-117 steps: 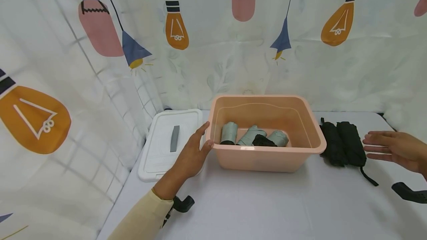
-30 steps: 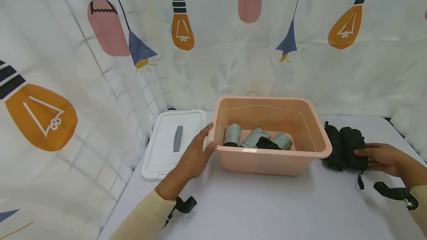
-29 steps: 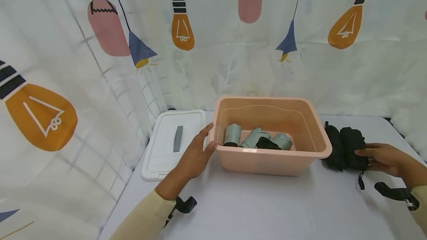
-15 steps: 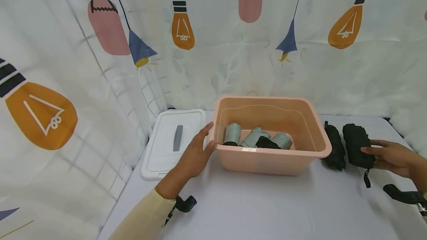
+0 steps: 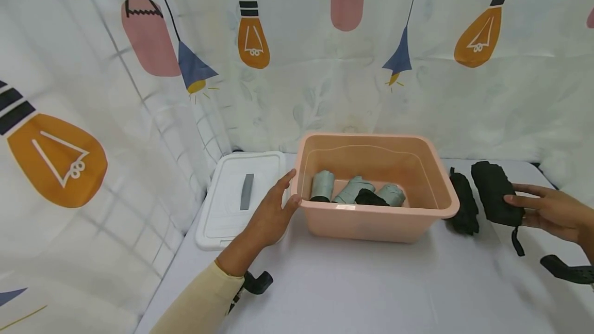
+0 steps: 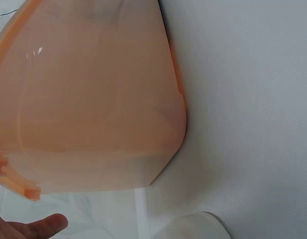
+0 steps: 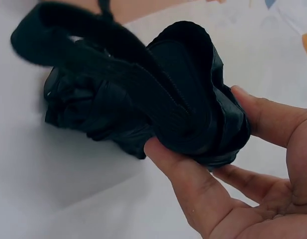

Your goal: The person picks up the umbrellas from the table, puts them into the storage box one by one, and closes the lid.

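Observation:
My right hand (image 5: pixel 554 210) pinches a black folded umbrella (image 5: pixel 496 195) between thumb and fingers, at the right of the table. In the right wrist view a wrist strap (image 7: pixel 88 55) loops from the end of this umbrella. A second black umbrella (image 5: pixel 463 202) lies just left of it, beside the peach plastic tub (image 5: pixel 362 223). My left hand (image 5: pixel 269 215) touches the tub's left rim with its fingers extended; its thumb (image 6: pixel 46 226) shows in the left wrist view. Inside the tub lie several pale green rolled bundles (image 5: pixel 353 190) with black parts.
A white lid (image 5: pixel 223 220) with a grey handle lies flat left of the tub. White tablecloth (image 5: pixel 371 287) covers the table, and a printed curtain (image 5: pixel 301 92) hangs behind and along the left side.
My right hand has reached the right-hand umbrella, gripped it and drawn it slightly away from the other umbrella, shifting it right and up in the view. My left hand stays at the tub rim.

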Tool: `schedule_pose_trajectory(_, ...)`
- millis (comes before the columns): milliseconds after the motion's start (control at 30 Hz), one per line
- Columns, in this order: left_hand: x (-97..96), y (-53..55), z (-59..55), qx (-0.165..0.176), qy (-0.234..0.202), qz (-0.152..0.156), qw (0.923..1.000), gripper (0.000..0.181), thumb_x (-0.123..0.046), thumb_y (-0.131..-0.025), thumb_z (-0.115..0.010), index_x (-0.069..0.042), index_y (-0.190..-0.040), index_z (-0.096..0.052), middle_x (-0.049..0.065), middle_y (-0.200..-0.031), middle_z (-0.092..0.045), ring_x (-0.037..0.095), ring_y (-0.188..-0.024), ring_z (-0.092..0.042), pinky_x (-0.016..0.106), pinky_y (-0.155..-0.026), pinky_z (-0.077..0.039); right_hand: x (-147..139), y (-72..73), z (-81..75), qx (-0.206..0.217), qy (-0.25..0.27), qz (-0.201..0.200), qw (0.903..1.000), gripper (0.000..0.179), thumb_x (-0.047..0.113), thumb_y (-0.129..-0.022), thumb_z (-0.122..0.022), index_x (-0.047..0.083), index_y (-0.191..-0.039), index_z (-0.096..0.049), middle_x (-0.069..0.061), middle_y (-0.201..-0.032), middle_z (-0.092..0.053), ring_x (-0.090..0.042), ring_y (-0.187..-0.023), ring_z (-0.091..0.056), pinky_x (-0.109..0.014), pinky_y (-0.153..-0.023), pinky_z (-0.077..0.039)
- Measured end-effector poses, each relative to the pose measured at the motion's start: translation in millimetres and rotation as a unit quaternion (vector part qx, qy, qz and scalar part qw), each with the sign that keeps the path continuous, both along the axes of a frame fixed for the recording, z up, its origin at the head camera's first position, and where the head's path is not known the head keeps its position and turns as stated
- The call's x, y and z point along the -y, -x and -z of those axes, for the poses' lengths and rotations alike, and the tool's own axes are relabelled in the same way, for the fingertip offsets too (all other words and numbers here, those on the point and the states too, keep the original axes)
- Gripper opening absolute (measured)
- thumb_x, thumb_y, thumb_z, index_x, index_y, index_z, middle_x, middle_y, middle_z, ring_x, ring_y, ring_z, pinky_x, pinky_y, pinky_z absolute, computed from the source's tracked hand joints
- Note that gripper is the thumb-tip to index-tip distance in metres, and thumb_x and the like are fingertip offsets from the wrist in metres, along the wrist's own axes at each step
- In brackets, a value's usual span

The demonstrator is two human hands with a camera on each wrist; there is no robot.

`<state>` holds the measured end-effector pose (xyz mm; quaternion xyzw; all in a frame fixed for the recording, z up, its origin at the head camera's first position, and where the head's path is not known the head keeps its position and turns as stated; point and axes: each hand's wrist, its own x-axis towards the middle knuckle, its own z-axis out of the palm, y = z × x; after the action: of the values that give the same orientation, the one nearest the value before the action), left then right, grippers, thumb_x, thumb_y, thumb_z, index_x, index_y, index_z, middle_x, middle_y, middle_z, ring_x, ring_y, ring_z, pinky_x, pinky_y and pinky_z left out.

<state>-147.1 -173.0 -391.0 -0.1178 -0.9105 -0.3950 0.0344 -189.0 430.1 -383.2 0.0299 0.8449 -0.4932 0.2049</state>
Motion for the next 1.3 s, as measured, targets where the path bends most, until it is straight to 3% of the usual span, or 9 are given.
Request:
schedule_pose_trajectory(100, 0.1, 0.9, 0.2, -0.005, -0.001, 0.005, 1.0, 0.06, -0.051, -0.109, -0.042, -0.042, -0.163, -0.018, 0.007, -0.164, -0.03, 0.032, -0.147, -0.036, 0.065, -0.112, -0.031, 0.9, 0.5, -4.2, -0.011, 0.003, 0.002, 0.9999, 0.089, 0.027, -0.111, -0.049, -0.017, -0.15, 0.018, -0.031, -0.131, -0.05, -0.007, -0.094, -0.067, -0.034, -0.082, -0.059)
schedule_pose_trajectory(200, 0.1, 1.0, 0.0, -0.007, 0.0, 0.006, 1.0, 0.06, -0.05, -0.109, -0.042, -0.042, -0.163, -0.018, 0.007, -0.165, -0.029, 0.032, -0.147, -0.036, 0.065, -0.112, -0.031, 2.1, 0.5, -8.8, -0.02, 0.008, 0.008, 0.9997, 0.09, 0.026, -0.11, -0.05, -0.017, -0.15, 0.018, -0.007, -0.121, -0.055, -0.004, -0.091, -0.067, -0.031, -0.081, -0.059)
schedule_pose_trajectory(300, -0.1, 0.4, -0.2, -0.004, 0.001, 0.004, 1.0, 0.059, -0.051, -0.109, -0.042, -0.043, -0.163, -0.018, 0.008, -0.164, -0.031, 0.032, -0.146, -0.036, 0.065, -0.111, -0.032, 3.8, -0.4, -13.2, -0.028, 0.016, 0.013, 0.9994, 0.091, 0.025, -0.11, -0.051, -0.016, -0.15, 0.019, 0.004, -0.113, -0.054, -0.004, -0.091, -0.067, -0.03, -0.08, -0.059)
schedule_pose_trajectory(500, -0.8, -0.1, -0.1, 0.001, 0.0, -0.001, 1.0, 0.059, -0.051, -0.109, -0.042, -0.044, -0.162, -0.018, 0.009, -0.163, -0.032, 0.033, -0.146, -0.037, 0.065, -0.111, -0.033, 8.4, -2.2, -21.8, -0.037, 0.024, 0.013, 0.999, 0.089, 0.024, -0.111, -0.05, -0.015, -0.151, 0.02, 0.011, -0.111, -0.052, -0.003, -0.091, -0.068, -0.029, -0.08, -0.059)
schedule_pose_trajectory(600, -0.8, -0.5, -0.4, 0.0, 0.0, -0.001, 1.0, 0.059, -0.051, -0.109, -0.042, -0.043, -0.163, -0.018, 0.009, -0.163, -0.032, 0.033, -0.146, -0.037, 0.065, -0.111, -0.033, 11.2, -2.6, -25.3, -0.04, 0.021, 0.011, 0.9989, 0.089, 0.025, -0.111, -0.049, -0.014, -0.151, 0.02, -0.004, -0.119, -0.056, -0.001, -0.09, -0.067, -0.027, -0.079, -0.058)
schedule_pose_trajectory(700, -0.8, -0.6, -0.4, -0.001, 0.001, 0.0, 1.0, 0.059, -0.05, -0.109, -0.042, -0.042, -0.163, -0.018, 0.009, -0.163, -0.032, 0.033, -0.146, -0.037, 0.065, -0.111, -0.033, 13.1, -2.5, -29.0, -0.045, 0.022, 0.01, 0.9987, 0.088, 0.025, -0.111, -0.048, -0.013, -0.152, 0.02, -0.007, -0.124, -0.055, 0.0, -0.09, -0.067, -0.025, -0.079, -0.058)
schedule_pose_trajectory(833, -0.8, -0.2, -0.6, -0.002, -0.002, 0.002, 1.0, 0.059, -0.049, -0.109, -0.043, -0.041, -0.163, -0.019, 0.009, -0.164, -0.031, 0.033, -0.146, -0.037, 0.065, -0.111, -0.032, 15.9, -1.3, -35.1, -0.047, 0.041, 0.012, 0.998, 0.086, 0.022, -0.111, -0.048, -0.011, -0.153, 0.02, 0.017, -0.111, -0.057, -0.002, -0.091, -0.069, -0.023, -0.077, -0.057)
schedule_pose_trajectory(933, -0.8, -0.2, -0.9, -0.003, -0.002, 0.002, 1.0, 0.059, -0.049, -0.11, -0.043, -0.041, -0.163, -0.019, 0.009, -0.164, -0.031, 0.032, -0.146, -0.037, 0.064, -0.111, -0.032, 19.5, -1.2, -40.0, -0.048, 0.046, 0.011, 0.9978, 0.086, 0.021, -0.111, -0.048, -0.01, -0.154, 0.02, 0.026, -0.105, -0.057, -0.003, -0.091, -0.069, -0.021, -0.076, -0.057)
schedule_pose_trajectory(1300, -0.7, -0.6, -0.5, -0.002, -0.003, -0.001, 1.0, 0.059, -0.051, -0.109, -0.042, -0.044, -0.162, -0.018, 0.008, -0.164, -0.031, 0.033, -0.145, -0.037, 0.066, -0.11, -0.033, 35.0, -0.9, -56.7, -0.065, 0.043, -0.004, 0.9969, 0.082, 0.019, -0.111, -0.047, -0.011, -0.155, 0.016, 0.025, -0.108, -0.057, 0.001, -0.094, -0.067, -0.021, -0.078, -0.056)
